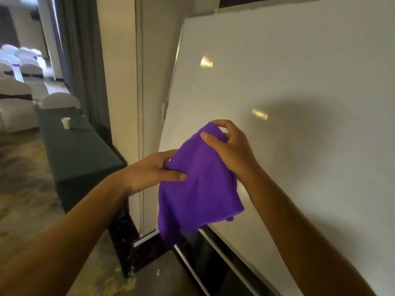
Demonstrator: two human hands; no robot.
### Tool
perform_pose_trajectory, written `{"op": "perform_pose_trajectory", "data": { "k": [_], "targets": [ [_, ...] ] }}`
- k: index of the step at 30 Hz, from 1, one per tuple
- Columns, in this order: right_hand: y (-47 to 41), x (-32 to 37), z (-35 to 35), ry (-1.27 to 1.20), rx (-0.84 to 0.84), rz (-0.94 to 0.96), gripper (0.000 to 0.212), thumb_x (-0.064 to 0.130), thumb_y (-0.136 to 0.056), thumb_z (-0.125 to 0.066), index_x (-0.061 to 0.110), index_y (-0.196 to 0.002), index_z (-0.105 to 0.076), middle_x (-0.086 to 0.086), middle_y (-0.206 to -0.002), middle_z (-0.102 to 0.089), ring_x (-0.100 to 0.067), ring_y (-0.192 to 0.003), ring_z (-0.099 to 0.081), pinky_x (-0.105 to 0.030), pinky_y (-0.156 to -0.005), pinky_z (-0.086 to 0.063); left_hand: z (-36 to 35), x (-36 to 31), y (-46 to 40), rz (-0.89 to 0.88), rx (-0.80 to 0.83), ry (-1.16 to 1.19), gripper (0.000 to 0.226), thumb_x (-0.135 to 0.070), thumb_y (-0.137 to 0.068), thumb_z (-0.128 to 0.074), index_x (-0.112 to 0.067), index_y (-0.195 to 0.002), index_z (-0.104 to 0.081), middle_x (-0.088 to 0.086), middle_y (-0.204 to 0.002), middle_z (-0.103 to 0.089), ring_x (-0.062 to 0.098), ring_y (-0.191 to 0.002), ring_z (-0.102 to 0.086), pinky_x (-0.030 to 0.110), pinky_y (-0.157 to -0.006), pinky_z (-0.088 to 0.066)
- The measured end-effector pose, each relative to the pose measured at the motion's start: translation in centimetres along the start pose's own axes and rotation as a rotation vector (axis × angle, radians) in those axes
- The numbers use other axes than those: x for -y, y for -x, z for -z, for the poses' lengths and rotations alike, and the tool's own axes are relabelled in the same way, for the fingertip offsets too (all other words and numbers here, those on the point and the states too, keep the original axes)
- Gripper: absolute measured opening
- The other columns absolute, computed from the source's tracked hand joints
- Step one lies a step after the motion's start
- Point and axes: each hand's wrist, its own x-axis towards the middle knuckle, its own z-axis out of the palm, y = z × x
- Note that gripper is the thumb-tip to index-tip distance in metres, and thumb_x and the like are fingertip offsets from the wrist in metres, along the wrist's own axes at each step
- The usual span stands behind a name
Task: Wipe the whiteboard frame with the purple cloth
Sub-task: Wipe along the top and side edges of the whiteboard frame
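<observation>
Both my bare forearms reach forward from the bottom corners of the view and meet near its middle. My left hand lies palm inward, thumb stretched out flat along the front of the purple cloth, my other fingers tucked behind its left edge, so I pinch it there. My right hand sits higher, wrist bent, thumb pressing the cloth's top corner while my curled fingers close over it from behind.

Both forearms are bare, no sleeves in view.
</observation>
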Motion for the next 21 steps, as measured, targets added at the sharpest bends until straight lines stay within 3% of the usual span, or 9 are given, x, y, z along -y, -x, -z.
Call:
{"op": "perform_pose_trajectory", "data": {
  "k": [2,4,6,8,10,13,16,21],
  "targets": [
    [-2.2,0.1,-0.9,0.012,-0.014,-0.006,0.046,0.042,-0.086,-0.073,0.026,-0.126,-0.056,0.007,-0.117,-0.066,-0.010,-0.099,-0.066,-0.031,-0.081,-0.060,2.4,0.4,-1.7,-0.055,-0.003,-0.018,0.043,-0.033,-0.090,-0.081,-0.044,-0.131,-0.069,-0.005,-0.129,-0.075,0.019,-0.120,-0.073,0.030,-0.099,-0.062],
    [-5.6,0.1,-2.8,0.057,-0.002,-0.034,0.056,0.042,-0.083,-0.076,0.026,-0.131,-0.051,0.005,-0.123,-0.064,-0.013,-0.105,-0.064,-0.033,-0.086,-0.059,6.7,0.9,-4.5,-0.071,-0.071,-0.017,0.059,-0.014,-0.097,-0.073,-0.046,-0.143,-0.056,-0.004,-0.120,-0.079,0.020,-0.113,-0.077,0.036,-0.098,-0.064],
    [-8.8,0.1,-4.4,0.106,0.052,-0.041,0.067,0.046,-0.080,-0.078,0.029,-0.136,-0.044,0.007,-0.126,-0.061,-0.012,-0.109,-0.062,-0.025,-0.085,-0.056,10.4,1.0,-7.2,-0.099,-0.140,0.018,0.073,-0.002,-0.100,-0.066,-0.043,-0.156,-0.041,-0.002,-0.107,-0.082,0.019,-0.101,-0.080,0.033,-0.086,-0.066],
    [-12.0,-0.4,-6.2,0.151,0.056,-0.047,0.070,0.052,-0.078,-0.077,0.030,-0.136,-0.044,0.009,-0.124,-0.062,-0.011,-0.108,-0.061,-0.018,-0.080,-0.051,13.8,1.3,-9.4,-0.184,-0.178,0.116,0.079,0.003,-0.100,-0.063,-0.043,-0.158,-0.038,0.004,-0.099,-0.083,0.019,-0.091,-0.081,0.027,-0.076,-0.065],
    [-14.6,-1.0,-7.6,0.164,0.003,-0.078,0.065,0.054,-0.078,-0.076,0.030,-0.131,-0.048,0.009,-0.119,-0.065,-0.011,-0.106,-0.063,-0.019,-0.078,-0.051,16.2,1.2,-11.0,-0.269,-0.216,0.166,0.078,-0.001,-0.099,-0.065,-0.050,-0.154,-0.041,0.007,-0.097,-0.083,0.020,-0.090,-0.081,0.024,-0.076,-0.063],
    [-18.9,-2.5,-9.1,0.091,-0.052,-0.158,0.056,0.058,-0.077,-0.075,0.036,-0.122,-0.050,0.011,-0.116,-0.066,-0.011,-0.104,-0.065,-0.031,-0.086,-0.056,19.0,1.3,-14.4,-0.398,-0.286,0.051,0.071,-0.011,-0.100,-0.069,-0.051,-0.152,-0.043,-0.006,-0.090,-0.082,0.009,-0.090,-0.079,0.013,-0.082,-0.058],
    [-22.6,-3.9,-10.0,0.103,-0.050,-0.195,0.059,0.063,-0.078,-0.070,0.031,-0.124,-0.055,0.010,-0.116,-0.066,-0.012,-0.103,-0.065,-0.040,-0.093,-0.055,21.4,0.9,-18.0,-0.485,-0.316,0.043,0.066,-0.014,-0.100,-0.070,-0.045,-0.153,-0.046,-0.015,-0.091,-0.080,0.008,-0.095,-0.077,0.020,-0.093,-0.059],
    [-29.9,-4.1,-8.5,0.264,-0.235,0.023,0.056,0.059,-0.076,-0.075,0.032,-0.122,-0.056,0.018,-0.110,-0.065,0.002,-0.097,-0.063,-0.020,-0.082,-0.054,25.3,0.9,-24.7,-0.553,-0.320,0.033,0.059,-0.020,-0.100,-0.070,-0.044,-0.149,-0.049,-0.011,-0.087,-0.082,0.005,-0.085,-0.079,0.011,-0.077,-0.058]
  ]
}}
